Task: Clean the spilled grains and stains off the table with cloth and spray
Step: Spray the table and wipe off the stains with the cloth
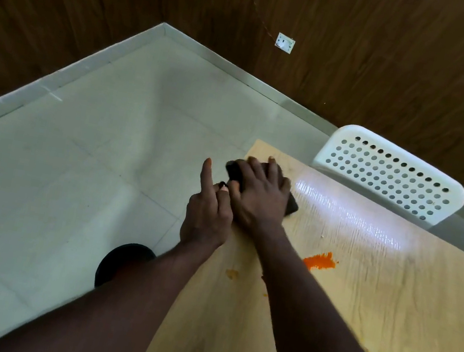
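Dark cloth [292, 206] pressed onto the wooden table's [356, 306] far-left corner under the flat, spread-fingered right hand [261, 196]; left hand [207, 212] alongside at the edge (index finger straight up), pinching the cloth's corner.

Table [356, 306] fills lower right of frame. Cloth [233, 170] on its far left corner, under right hand [261, 196]; left hand [206, 215] just left. Stain [320, 261] nearer, rightward. Chair [389, 172] behind table.

Not much to it tbh, just two bare forearms [321, 331] ending in the bare left grip [207, 218] and right grip [260, 199], with short pale nails [224, 188].
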